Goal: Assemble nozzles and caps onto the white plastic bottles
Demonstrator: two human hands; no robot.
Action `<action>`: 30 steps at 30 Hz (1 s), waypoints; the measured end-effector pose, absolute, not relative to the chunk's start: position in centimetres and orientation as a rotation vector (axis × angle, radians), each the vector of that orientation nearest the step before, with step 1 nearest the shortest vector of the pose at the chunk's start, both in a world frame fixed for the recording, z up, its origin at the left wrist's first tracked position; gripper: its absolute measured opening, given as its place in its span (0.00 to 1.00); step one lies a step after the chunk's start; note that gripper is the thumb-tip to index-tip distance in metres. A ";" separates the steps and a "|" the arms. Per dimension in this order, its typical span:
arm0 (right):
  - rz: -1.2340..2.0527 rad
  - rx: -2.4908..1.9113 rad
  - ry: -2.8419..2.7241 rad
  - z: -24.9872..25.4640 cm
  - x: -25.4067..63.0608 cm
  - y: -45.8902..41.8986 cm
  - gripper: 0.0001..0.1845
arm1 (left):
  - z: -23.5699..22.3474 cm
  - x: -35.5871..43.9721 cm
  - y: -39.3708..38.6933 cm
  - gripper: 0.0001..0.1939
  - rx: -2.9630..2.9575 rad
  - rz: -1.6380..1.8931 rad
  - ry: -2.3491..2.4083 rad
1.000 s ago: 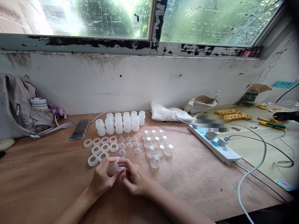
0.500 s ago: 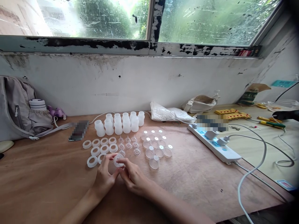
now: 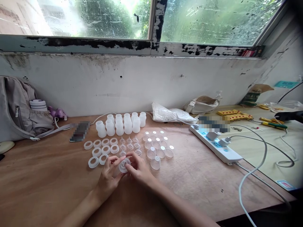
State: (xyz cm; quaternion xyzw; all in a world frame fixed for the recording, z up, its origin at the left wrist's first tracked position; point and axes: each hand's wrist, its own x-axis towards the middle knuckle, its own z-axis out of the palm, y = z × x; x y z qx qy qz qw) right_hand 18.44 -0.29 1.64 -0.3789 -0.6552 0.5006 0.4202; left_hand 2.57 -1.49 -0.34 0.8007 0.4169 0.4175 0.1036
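Observation:
Between my hands is a small translucent bottle (image 3: 124, 166), its mouth tilted up toward me, with a round ring-like part at the top. My left hand (image 3: 107, 176) wraps round its left side. The fingers of my right hand (image 3: 140, 169) close on its right side, the thumb on the rim. Just beyond are clear silicone nipples (image 3: 129, 146) with pointed tips, in rows. Frosted screw rings (image 3: 93, 162) lie to the left, and clear domed caps (image 3: 155, 163) to the right. Behind them stand several frosted bottles (image 3: 110, 127) with open mouths.
A phone (image 3: 80, 131) and a grey backpack (image 3: 19, 108) are at the left. White plastic packaging (image 3: 169, 114) lies against the wall. A white power strip (image 3: 227, 156) with trailing cables (image 3: 252, 173) occupies the right side. Beyond it, a gloved black hand (image 3: 290, 116) is near some tools.
The bottle has moved slightly right and toward me. My right fingers have shifted from over its top to its far right side, with the thumb now on the rim.

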 end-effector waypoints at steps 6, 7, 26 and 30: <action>1.145 -1.000 -1.615 1.1 18.0 -0.4 0.08 | 1.2 2.8 -2.2 0.21 2.156 0.985 1.234; 1.154 -0.990 -1.625 1.0 18.0 -0.4 0.08 | 1.4 2.8 -2.2 0.19 2.110 0.976 1.257; 1.076 -1.007 -1.717 0.9 17.4 -1.0 0.09 | 0.6 3.0 -2.4 0.12 1.972 0.984 1.423; 1.068 -1.021 -1.726 1.0 17.4 -1.1 0.07 | 0.6 3.2 -2.4 0.11 1.998 0.997 1.434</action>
